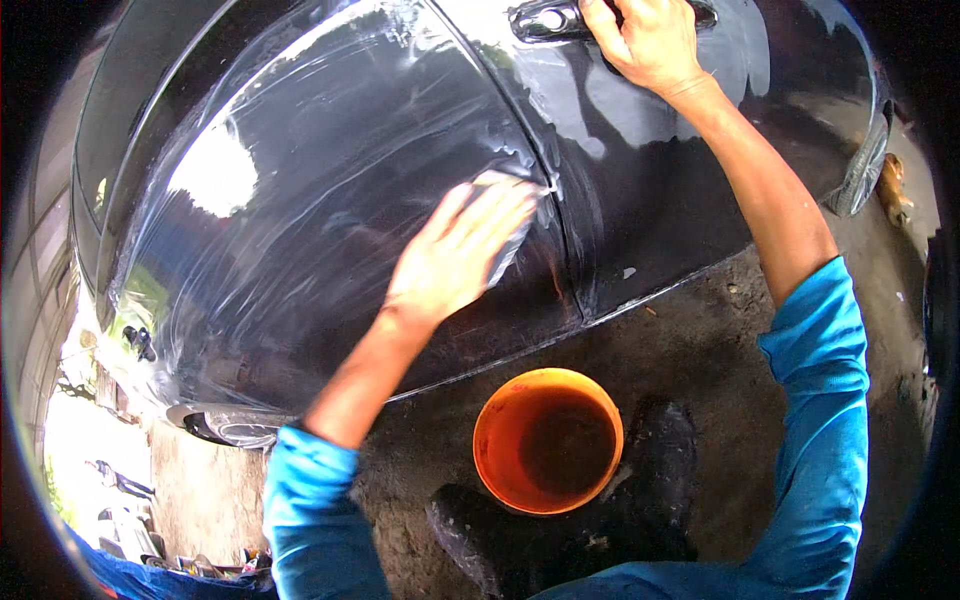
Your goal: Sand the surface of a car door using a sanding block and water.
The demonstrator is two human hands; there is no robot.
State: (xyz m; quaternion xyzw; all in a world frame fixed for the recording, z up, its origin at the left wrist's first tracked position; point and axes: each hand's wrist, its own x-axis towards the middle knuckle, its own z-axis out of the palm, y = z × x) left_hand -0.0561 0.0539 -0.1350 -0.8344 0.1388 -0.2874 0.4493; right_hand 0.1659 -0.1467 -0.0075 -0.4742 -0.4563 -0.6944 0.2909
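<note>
My left hand (455, 250) is stretched flat over a thin pale sheet (512, 256), pressing it to the black car door (330, 220) close to the seam with the neighbouring door. Whether the sheet is cloth or paper I cannot tell; most of it lies under my slightly blurred fingers. Whitish wet streaks cover that door. At the upper right, my right hand (650, 45) is closed over the black door handle (552, 20) of the other door (660, 190), with some fingertips out of view.
An orange bucket (483, 450) with dark liquid stands on the stained floor (720, 310) below the doors, between my dark-covered legs (665, 460). A car wheel (240, 428) shows at the lower left. At the far right, a tan animal-like shape (893, 188) lies near another wheel (862, 170).
</note>
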